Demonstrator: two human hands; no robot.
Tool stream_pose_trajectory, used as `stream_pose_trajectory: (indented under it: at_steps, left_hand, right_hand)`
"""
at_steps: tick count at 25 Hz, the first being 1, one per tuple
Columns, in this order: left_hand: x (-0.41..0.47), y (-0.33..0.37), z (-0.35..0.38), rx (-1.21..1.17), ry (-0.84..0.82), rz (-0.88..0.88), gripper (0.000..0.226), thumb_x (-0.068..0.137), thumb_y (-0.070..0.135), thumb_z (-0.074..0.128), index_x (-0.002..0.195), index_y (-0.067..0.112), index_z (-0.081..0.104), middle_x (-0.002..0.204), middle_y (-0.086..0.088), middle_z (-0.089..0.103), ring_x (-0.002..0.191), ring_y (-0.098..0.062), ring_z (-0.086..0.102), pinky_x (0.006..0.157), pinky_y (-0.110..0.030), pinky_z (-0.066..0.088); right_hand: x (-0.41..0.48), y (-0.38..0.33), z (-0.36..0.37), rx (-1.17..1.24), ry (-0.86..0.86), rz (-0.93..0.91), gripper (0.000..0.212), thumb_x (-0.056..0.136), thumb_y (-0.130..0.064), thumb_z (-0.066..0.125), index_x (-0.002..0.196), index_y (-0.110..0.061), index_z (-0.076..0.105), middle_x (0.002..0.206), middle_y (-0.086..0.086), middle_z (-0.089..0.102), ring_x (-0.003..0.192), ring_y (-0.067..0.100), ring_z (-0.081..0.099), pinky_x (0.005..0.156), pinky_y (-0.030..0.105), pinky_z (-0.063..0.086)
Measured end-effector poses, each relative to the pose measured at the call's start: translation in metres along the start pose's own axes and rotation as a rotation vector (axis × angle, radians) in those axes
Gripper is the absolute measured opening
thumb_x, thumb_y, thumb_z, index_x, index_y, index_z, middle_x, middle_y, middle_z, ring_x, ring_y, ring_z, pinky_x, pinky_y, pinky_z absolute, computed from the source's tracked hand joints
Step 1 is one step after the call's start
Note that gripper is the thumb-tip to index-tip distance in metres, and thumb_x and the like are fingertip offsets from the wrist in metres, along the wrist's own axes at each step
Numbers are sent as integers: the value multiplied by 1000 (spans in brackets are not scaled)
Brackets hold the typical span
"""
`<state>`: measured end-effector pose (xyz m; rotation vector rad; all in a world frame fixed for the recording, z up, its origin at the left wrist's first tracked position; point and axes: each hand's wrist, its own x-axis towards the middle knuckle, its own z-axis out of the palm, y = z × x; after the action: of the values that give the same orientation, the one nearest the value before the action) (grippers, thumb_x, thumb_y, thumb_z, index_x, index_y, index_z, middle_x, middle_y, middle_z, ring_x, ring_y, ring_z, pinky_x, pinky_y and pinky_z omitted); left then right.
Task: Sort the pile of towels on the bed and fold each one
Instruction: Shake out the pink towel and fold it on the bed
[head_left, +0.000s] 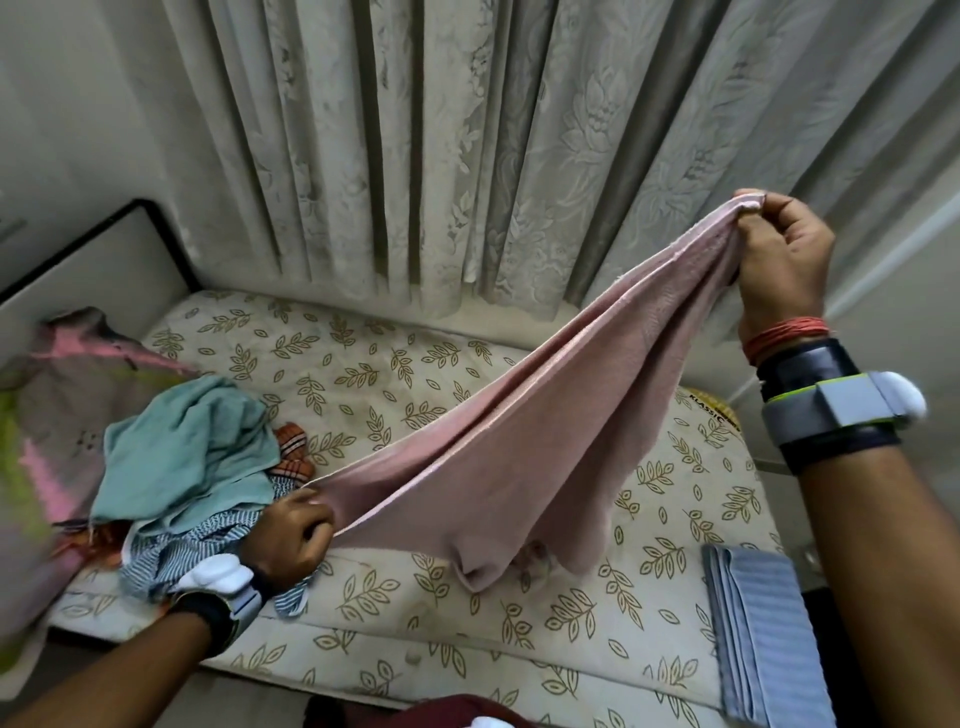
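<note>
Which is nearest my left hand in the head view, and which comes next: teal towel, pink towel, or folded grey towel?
1. pink towel, gripped in the left hand itself.
2. teal towel, just behind the hand, slightly left.
3. folded grey towel, far off to the right.

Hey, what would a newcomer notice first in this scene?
A long pink towel stretches diagonally across the middle, pinched high by the right hand and gripped low by the left hand. At left, a teal cloth tops a rumpled pile on the leaf-print mattress; a folded grey-blue towel lies at the right edge.
</note>
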<state>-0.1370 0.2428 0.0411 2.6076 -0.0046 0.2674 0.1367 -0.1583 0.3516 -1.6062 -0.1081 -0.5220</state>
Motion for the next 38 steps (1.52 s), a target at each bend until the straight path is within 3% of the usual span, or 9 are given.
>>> stream_pose_trajectory:
  at_steps: [3, 7, 11, 15, 21, 26, 30, 35, 38]
  left_hand:
    - [-7, -12, 4, 107, -1, 115, 25, 83, 33, 54, 64, 20, 64, 62, 10, 63, 63, -15, 60, 98, -33, 41]
    - [-17, -26, 11, 212, 10, 65, 22, 75, 31, 53, 77, 18, 71, 85, 2, 62, 85, -26, 56, 80, -40, 43]
    - [-15, -24, 13, 143, 228, -170, 33, 73, 32, 51, 80, 10, 73, 96, -13, 57, 92, -36, 47, 80, -44, 40]
    - [-11, -23, 12, 112, 338, -283, 34, 75, 34, 52, 77, 8, 74, 94, -13, 51, 91, -37, 46, 81, -44, 37]
    - [-10, -37, 15, -28, 94, -606, 13, 86, 22, 75, 80, 10, 76, 89, -12, 68, 92, -36, 62, 79, -39, 45]
    - [-6, -38, 15, -497, 201, -925, 14, 79, 24, 81, 70, 15, 77, 73, -5, 74, 79, -29, 69, 77, -37, 52]
    - [-8, -37, 14, -411, 183, -864, 16, 78, 26, 82, 71, 14, 74, 66, -2, 72, 73, -28, 69, 73, -38, 54]
    - [-14, -26, 5, -262, 75, -599, 8, 78, 12, 81, 76, 15, 74, 70, 4, 72, 69, -18, 69, 63, -24, 49]
    - [-13, -34, 4, -319, 150, -674, 5, 81, 9, 79, 77, 10, 75, 72, -4, 72, 72, -22, 67, 67, -25, 49]
  right_hand:
    - [3, 4, -5, 4, 13, 13, 18, 86, -15, 58, 97, -17, 72, 80, -7, 67, 67, 3, 56, 65, 24, 46]
    - [3, 5, -10, 11, 11, 31, 18, 84, -15, 59, 96, -19, 72, 80, -5, 65, 66, 4, 54, 64, 22, 46]
    - [1, 9, -10, 0, -2, 40, 18, 85, -16, 59, 97, -19, 72, 83, -5, 66, 69, 5, 56, 67, 25, 47]
    - [1, 12, -12, 5, 8, 52, 21, 84, -17, 59, 100, -16, 72, 82, -6, 65, 68, 4, 55, 66, 23, 47]
    - [-4, 16, -8, -14, -24, 50, 23, 89, -13, 58, 107, -10, 70, 87, -5, 66, 72, 2, 57, 68, 21, 47]
    - [-11, 19, -3, -16, -48, 47, 17, 90, -13, 57, 100, -16, 70, 87, -8, 67, 75, 1, 58, 70, 22, 47]
    - [-7, 18, -8, -8, -34, 47, 18, 88, -13, 57, 98, -18, 71, 82, -7, 66, 70, 3, 56, 65, 22, 46]
    - [-2, 12, -15, 1, 0, 60, 17, 89, -12, 58, 96, -20, 71, 81, -6, 65, 66, 3, 55, 62, 20, 46]
    - [-3, 10, -19, 4, -2, 65, 17, 90, -10, 58, 95, -20, 70, 81, -6, 65, 64, 1, 55, 62, 19, 46]
